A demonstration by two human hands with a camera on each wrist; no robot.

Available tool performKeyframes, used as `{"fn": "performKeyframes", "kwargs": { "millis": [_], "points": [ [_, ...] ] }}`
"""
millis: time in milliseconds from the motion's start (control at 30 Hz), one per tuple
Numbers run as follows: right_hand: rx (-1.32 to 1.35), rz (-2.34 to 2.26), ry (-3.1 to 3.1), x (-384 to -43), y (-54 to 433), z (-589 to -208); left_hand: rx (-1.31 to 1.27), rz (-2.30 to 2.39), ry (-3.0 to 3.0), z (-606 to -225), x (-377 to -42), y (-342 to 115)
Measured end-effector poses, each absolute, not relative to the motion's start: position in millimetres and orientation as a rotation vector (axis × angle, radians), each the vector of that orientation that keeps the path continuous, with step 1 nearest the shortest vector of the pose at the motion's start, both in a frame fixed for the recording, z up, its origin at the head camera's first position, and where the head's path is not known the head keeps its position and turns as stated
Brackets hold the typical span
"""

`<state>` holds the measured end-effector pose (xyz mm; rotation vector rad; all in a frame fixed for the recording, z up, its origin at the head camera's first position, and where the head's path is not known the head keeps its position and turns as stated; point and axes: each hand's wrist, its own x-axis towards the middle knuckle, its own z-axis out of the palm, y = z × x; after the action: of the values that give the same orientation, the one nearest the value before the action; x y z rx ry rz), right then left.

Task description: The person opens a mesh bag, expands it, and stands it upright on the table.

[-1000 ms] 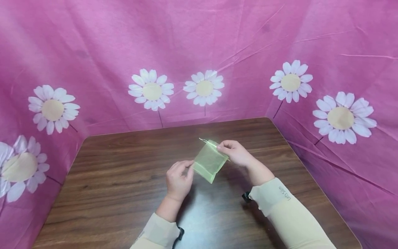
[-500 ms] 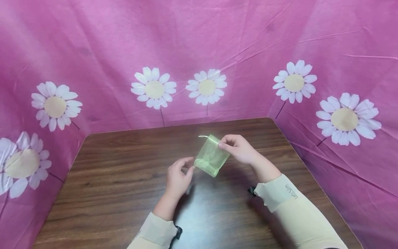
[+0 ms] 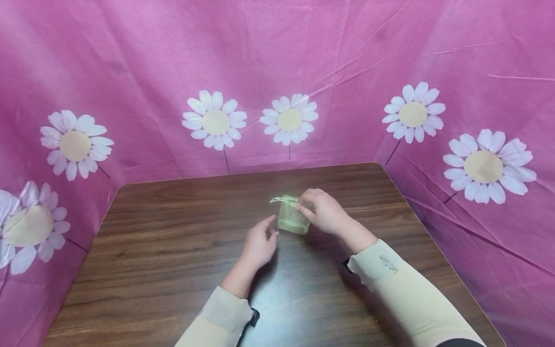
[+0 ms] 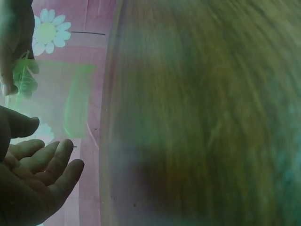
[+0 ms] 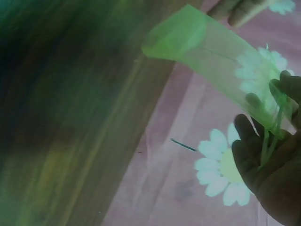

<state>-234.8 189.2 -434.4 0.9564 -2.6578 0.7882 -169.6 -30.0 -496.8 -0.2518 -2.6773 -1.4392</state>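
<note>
A small sheer green organza drawstring bag (image 3: 289,221) hangs over the wooden table, its pale cord (image 3: 276,199) sticking out at the upper left corner. My right hand (image 3: 326,212) pinches the bag's top right side between thumb and fingers. In the right wrist view, loops of cord dangle by that palm, and the see-through bag (image 5: 221,59) stretches away toward the other hand. Just left of the bag, my left hand (image 3: 259,243) holds nothing; its thumb and fingers are apart. The left wrist view shows this left hand (image 4: 40,174) palm up, fingers loosely bent below the bag (image 4: 77,101).
A brown wood-grain table (image 3: 173,250) lies under both hands. Pink cloth (image 3: 260,43) printed with white daisies stands around its back and sides. Each cuff carries a black strap piece, one seen at the left wrist (image 3: 255,317).
The bag has come lower and turned more upright in the right hand. The left hand, earlier touching the bag's left corner, has let go and stands slightly apart from it.
</note>
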Motion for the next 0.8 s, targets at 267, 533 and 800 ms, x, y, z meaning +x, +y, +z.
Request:
{"fn": "performKeyframes", "kwargs": {
  "millis": [267, 533, 800],
  "points": [
    [1.043, 0.627, -2.574, -237, 187, -452, -0.234, -1.48, -2.733, -502, -177, -21],
    [1.051, 0.594, -2.602, -236, 185, -456, -0.191, -1.575, -2.753, -505, -182, -18],
    [0.961, 0.549, -2.682, -234, 186, -451, -0.151, -1.636, -2.754, -506, -183, -17]
  ]
}}
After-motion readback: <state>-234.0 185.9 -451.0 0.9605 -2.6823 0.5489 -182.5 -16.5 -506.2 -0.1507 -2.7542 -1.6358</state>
